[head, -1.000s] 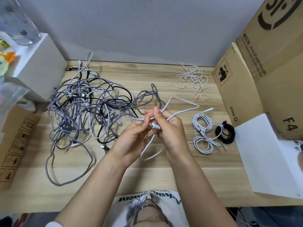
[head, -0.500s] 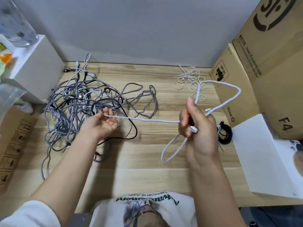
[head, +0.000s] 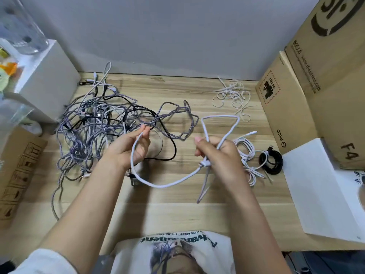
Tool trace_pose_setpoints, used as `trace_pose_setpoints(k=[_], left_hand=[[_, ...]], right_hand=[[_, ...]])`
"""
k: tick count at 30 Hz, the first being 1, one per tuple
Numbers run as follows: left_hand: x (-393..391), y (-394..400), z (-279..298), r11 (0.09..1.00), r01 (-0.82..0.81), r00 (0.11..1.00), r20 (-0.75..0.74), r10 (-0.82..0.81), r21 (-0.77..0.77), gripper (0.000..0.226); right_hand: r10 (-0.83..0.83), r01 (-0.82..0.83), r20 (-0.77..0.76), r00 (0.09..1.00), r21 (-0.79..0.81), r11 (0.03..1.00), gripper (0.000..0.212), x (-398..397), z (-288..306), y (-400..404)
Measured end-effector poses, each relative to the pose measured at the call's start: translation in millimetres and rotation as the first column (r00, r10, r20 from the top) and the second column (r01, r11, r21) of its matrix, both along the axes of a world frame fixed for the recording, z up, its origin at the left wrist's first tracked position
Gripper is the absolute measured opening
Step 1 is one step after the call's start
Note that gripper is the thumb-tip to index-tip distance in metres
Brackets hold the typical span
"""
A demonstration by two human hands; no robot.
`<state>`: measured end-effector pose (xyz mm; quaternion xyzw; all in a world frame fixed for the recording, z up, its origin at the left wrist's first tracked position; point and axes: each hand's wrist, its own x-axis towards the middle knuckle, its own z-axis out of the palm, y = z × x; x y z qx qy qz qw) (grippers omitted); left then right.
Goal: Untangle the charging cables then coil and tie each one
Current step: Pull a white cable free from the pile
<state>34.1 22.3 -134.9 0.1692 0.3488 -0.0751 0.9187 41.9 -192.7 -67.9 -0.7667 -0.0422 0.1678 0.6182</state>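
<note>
Left hand (head: 128,149) moved inward | both hands pinch white cable (head: 166,184) | right hand (head: 219,157)

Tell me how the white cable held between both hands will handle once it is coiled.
The white cable is probably floppy: it sags in a loop between the left hand and right hand. Yet its upper loop stands up with kinked corners, so it likely springs back and needs a tie. It looks light, hanging easily from a pinch.
</note>
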Motion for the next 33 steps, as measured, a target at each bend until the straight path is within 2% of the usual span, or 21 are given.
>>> trace_pose_setpoints(k=[2, 3, 4, 5, 6, 7, 8, 9, 11, 13, 16, 18, 20, 21, 23, 26, 27, 28, 30, 31, 33], left_hand=[[-6, -6, -7, 0.982, 0.062, 0.992, -0.123, -0.040, 0.180, 0.024], [-13, -10, -11, 0.917, 0.166, 0.976, -0.193, -0.101, 0.363, 0.015], [-19, -13, -18, 0.723, 0.352, 0.930, -0.307, -0.200, 0.595, 0.012], [-27, -14, -28, 0.397, 0.531, 0.847, -0.454, -0.277, 0.748, 0.016], [-35, -14, -34, 0.046, 0.657, 0.727, -0.617, -0.302, 0.752, 0.030], [-40, -14, -35, -0.178, 0.710, 0.630, -0.727, -0.274, 0.682, 0.042], [-43, -15, -30, -0.220, 0.723, 0.592, -0.751, -0.292, 0.655, 0.049], [-44, -16, -22, -0.136, 0.706, 0.624, -0.702, -0.344, 0.695, 0.048], [-42, -24, -1, 0.148, 0.628, 0.716, -0.491, -0.496, 0.764, 0.032], [-41, -32, 24, 0.301, 0.553, 0.746, -0.301, -0.594, 0.777, 0.021], [-38, -42, 51, 0.421, 0.431, 0.776, -0.089, -0.625, 0.798, 0.012], [-37, -48, 61, 0.490, 0.356, 0.798, 0.014, -0.603, 0.796, 0.013], [-35, -54, 66, 0.570, 0.259, 0.845, 0.103, -0.525, 0.780, 0.016], [-34, -56, 67, 0.590, 0.195, 0.874, 0.135, -0.467, 0.784, 0.017], [-32, -57, 66, 0.544, 0.067, 0.919, 0.161, -0.361, 0.836, 0.018], [-29, -57, 61, 0.421, -0.054, 0.946, 0.181, -0.268, 0.905, 0.033], [-30, -56, 57, 0.337, -0.086, 0.947, 0.182, -0.265, 0.937, 0.049], [-31, -54, 53, 0.179, -0.114, 0.942, 0.164, -0.293, 0.977, 0.063], [-33, -52, 49, -0.170, -0.183, 0.897, 0.094, -0.432, 0.968, 0.059], [-34, -52, 49, -0.257, -0.218, 0.864, 0.064, -0.500, 0.942, 0.043], [-36, -55, 49, -0.225, -0.215, 0.797, 0.037, -0.603, 0.950, 0.034]], right_hand=[[0.042, -0.044, -0.022, 0.999, -0.120, 0.992, 0.034, 1, -13, 1], [0.066, -0.069, -0.020, 0.998, -0.195, 0.978, 0.031, 1, -19, 1], [0.086, -0.086, -0.012, 0.996, -0.285, 0.955, 0.028, 2, -23, 0], [0.097, -0.089, 0.003, 0.995, -0.366, 0.926, 0.024, 3, -28, -1], [0.111, -0.096, 0.009, 0.994, -0.445, 0.890, 0.020, 3, -30, -3], [0.137, -0.110, 0.016, 0.990, -0.515, 0.850, 0.016, 4, -33, -5], [0.170, -0.137, 0.003, 0.985, -0.580, 0.803, 0.013, 5, -34, -6], [0.197, -0.161, -0.013, 0.980, -0.629, 0.760, 0.014, 5, -37, -7], [0.224, -0.211, -0.068, 0.972, -0.667, 0.714, 0.022, 6, -42, -7], [0.256, -0.277, -0.124, 0.959, -0.614, 0.739, 0.027, 6, -47, -7], [0.343, -0.388, -0.186, 0.921, -0.351, 0.852, 0.034, -1, -51, 0], [0.339, -0.352, -0.097, 0.936, -0.233, 0.906, 0.042, -7, -46, 7], [0.336, -0.336, -0.020, 0.942, -0.096, 0.937, 0.036, -11, -35, 11], [0.367, -0.367, -0.048, 0.929, 0.009, 0.930, 0.039, -13, -26, 11], [0.434, -0.409, -0.161, 0.887, 0.167, 0.897, 0.045, -16, -13, 9], [0.455, -0.431, -0.118, 0.882, 0.186, 0.883, 0.022, -21, -6, 4], [0.427, -0.405, -0.112, 0.897, 0.177, 0.897, 0.020, -21, -9, 4], [0.409, -0.386, -0.118, 0.905, 0.174, 0.906, 0.021, -22, -6, 4], [0.354, -0.333, -0.125, 0.927, 0.164, 0.929, 0.025, -21, -1, 1], [0.327, -0.309, -0.100, 0.940, 0.159, 0.938, 0.026, -19, 2, -1], [0.275, -0.266, -0.044, 0.960, 0.156, 0.951, 0.027, -16, 8, -5]])
